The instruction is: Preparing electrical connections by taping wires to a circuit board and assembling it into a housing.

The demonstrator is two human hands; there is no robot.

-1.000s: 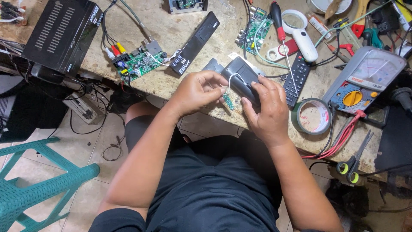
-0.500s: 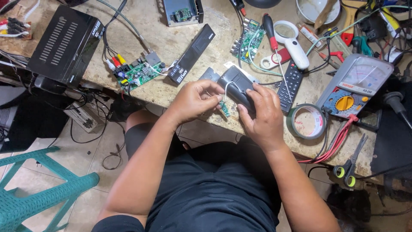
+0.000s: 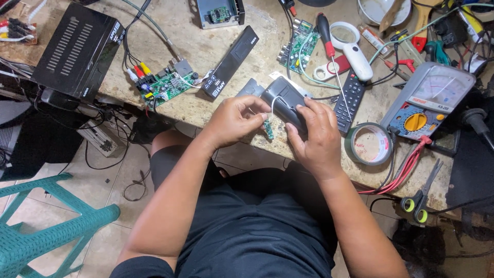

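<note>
My right hand point(image 3: 314, 136) grips a small dark grey plastic casing point(image 3: 284, 100) at the near edge of the workbench point(image 3: 206, 51). My left hand point(image 3: 236, 121) pinches a thin white wire point(image 3: 272, 105) that runs from the casing to a small green circuit board point(image 3: 268, 128) hanging between my hands. Part of the casing is hidden under my right fingers.
Around my hands lie a black remote point(image 3: 351, 97), a roll of tape point(image 3: 369, 144), an analogue multimeter point(image 3: 429, 100) with red leads, scissors point(image 3: 422, 198), a magnifier point(image 3: 350, 45), a red-handled screwdriver point(image 3: 327, 38), green circuit boards point(image 3: 167, 85), a black set-top box point(image 3: 77, 49). A teal plastic chair point(image 3: 46, 231) stands at lower left.
Both hands have stayed on the casing and shifted slightly. My left fingers have worked along the white wire, and the small board hangs a little lower.
</note>
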